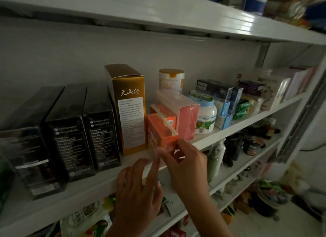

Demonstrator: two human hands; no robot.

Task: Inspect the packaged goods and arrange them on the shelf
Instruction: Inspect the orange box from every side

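Observation:
A small orange box (pixel 161 131) stands at the front edge of the white shelf (pixel 98 181), beside a tall gold box (pixel 131 109). My right hand (pixel 187 166) pinches the lower front of the orange box with its fingertips. My left hand (pixel 139 189) reaches up just below it, fingers touching the clear wrap at the box's bottom left corner. Behind it stand a second orange box (pixel 165 114) and a pink box in clear wrap (pixel 187 116).
Three black boxes (pixel 70 130) fill the shelf's left side. To the right are white jars (pixel 205 116), blue packets (pixel 224 111) and pale boxes (pixel 282 88). Bottles (pixel 216 155) and bagged goods sit on lower shelves. Another shelf board (pixel 158 12) runs overhead.

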